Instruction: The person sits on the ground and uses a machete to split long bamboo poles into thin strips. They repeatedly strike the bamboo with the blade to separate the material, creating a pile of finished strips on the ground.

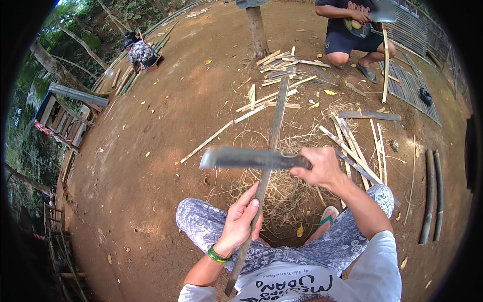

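Observation:
My right hand (322, 166) is closed round the dark handle of a machete (241, 158), whose wide blade points left and looks smeared by motion. The blade crosses over a long bamboo strip (276, 126); whether it touches the strip I cannot tell. My left hand (243, 214) grips that strip lower down, thumb on top, with a green band at the wrist. The strip slants from beside my lap up and away, its far end near the split bamboo pieces. A heap of pale shavings (282, 196) lies on the ground between my legs.
Split bamboo pieces (287, 65) lie scattered ahead, by a tree trunk (257, 32). Two dark bamboo poles (429, 196) rest at the right. A co-worker (357, 30) squats far right with a blade and a strip. Another person (141, 53) crouches far left. A wooden crate-like structure (63, 121) stands left.

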`<state>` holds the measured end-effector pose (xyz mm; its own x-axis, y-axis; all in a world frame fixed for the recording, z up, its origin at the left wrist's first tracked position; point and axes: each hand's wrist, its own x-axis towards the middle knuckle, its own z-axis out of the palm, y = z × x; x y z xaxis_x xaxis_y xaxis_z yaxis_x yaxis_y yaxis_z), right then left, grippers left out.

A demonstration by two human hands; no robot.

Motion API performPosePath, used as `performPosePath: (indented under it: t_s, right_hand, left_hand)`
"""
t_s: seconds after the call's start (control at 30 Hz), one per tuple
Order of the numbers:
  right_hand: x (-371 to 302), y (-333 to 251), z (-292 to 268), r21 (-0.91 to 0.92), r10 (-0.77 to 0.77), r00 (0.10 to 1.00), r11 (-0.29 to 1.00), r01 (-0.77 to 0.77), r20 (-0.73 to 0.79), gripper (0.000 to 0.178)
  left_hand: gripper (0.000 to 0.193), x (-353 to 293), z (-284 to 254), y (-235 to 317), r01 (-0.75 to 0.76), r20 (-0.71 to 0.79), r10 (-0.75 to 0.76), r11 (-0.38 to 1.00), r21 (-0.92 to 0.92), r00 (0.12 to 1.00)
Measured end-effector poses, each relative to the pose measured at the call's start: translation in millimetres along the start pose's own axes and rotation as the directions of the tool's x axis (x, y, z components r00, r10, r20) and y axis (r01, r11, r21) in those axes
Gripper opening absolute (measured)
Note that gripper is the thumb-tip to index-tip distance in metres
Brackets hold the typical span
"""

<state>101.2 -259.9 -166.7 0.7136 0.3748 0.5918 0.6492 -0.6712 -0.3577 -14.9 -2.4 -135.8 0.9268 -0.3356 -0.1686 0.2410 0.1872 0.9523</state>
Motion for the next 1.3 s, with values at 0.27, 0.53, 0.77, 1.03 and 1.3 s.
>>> performPosePath:
  t_s: [0.27, 0.53, 0.77, 1.03, 1.3]
  right_hand:
    - [6, 34, -8, 0.111, 0.22, 0.975, 0.97, -0.216, -0.025, 0.064]
    - [11, 43, -15, 0.071, 0.21, 0.975, 0.976, -0.205, -0.069, 0.062]
    - [11, 54, -11, 0.096, 0.326, 0.945, 0.941, -0.324, -0.006, 0.065]
    - [11, 95, -13, 0.558, 0.707, 0.687, 0.643, -0.525, -0.168, 0.071]
    - [-14, -7, 24, 0.281, 0.132, 0.991, 0.95, -0.134, 0.027, 0.066]
  left_hand:
    - [0.048, -21, -2, -10, -0.02, 0.047, 0.022, 0.999, -0.027, 0.999]
    - [0.048, -34, -5, -16, 0.019, 0.05, -0.017, 0.999, -0.036, 0.999]
    - [0.048, -45, -13, -26, 0.003, 0.061, -0.001, 1.0, -0.031, 0.998]
    - [0.049, -44, -20, -25, -0.07, -0.006, 0.071, 0.994, 0.087, 0.997]
    - [0.044, 7, -4, -15, 0.055, 0.068, -0.033, 0.934, -0.353, 0.997]
